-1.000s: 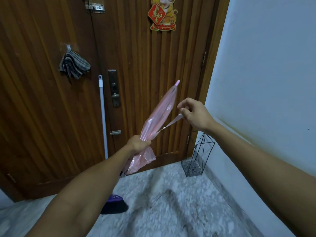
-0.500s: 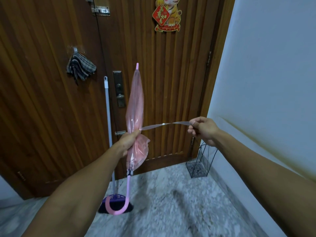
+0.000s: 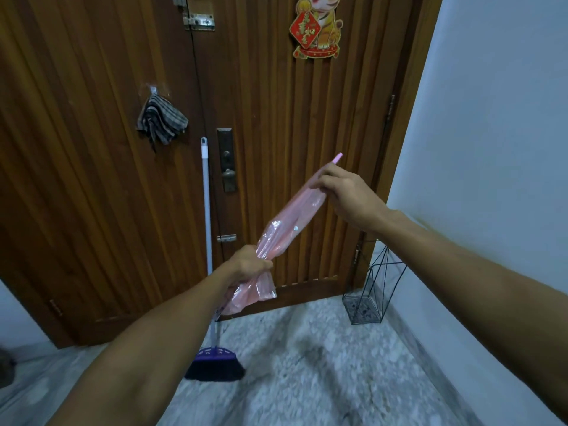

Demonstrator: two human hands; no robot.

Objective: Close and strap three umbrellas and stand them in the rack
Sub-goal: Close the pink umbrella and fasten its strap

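Observation:
A closed pink translucent umbrella (image 3: 285, 229) slants from lower left to upper right in front of the door, tip up. My left hand (image 3: 250, 262) grips its folded canopy near the lower end. My right hand (image 3: 344, 192) holds the canopy just below the pink tip, fingers curled over it. A small snap button shows on the canopy between my hands. Its handle is hidden behind my left forearm. The black wire rack (image 3: 373, 287) stands on the floor in the corner at right, with no umbrella in it.
A wooden door (image 3: 276, 118) fills the background, with a lock plate (image 3: 226, 159), a hanging striped cloth (image 3: 161, 121) and a tiger decoration (image 3: 316, 26). A broom (image 3: 206, 241) with a purple head leans against it. The white wall (image 3: 491, 118) is at right; the floor is speckled stone.
The umbrella has tilted from upright to slanting right. My right hand let the stretched strap go slack and moved up to the canopy near the tip. The strap no longer stretches out sideways.

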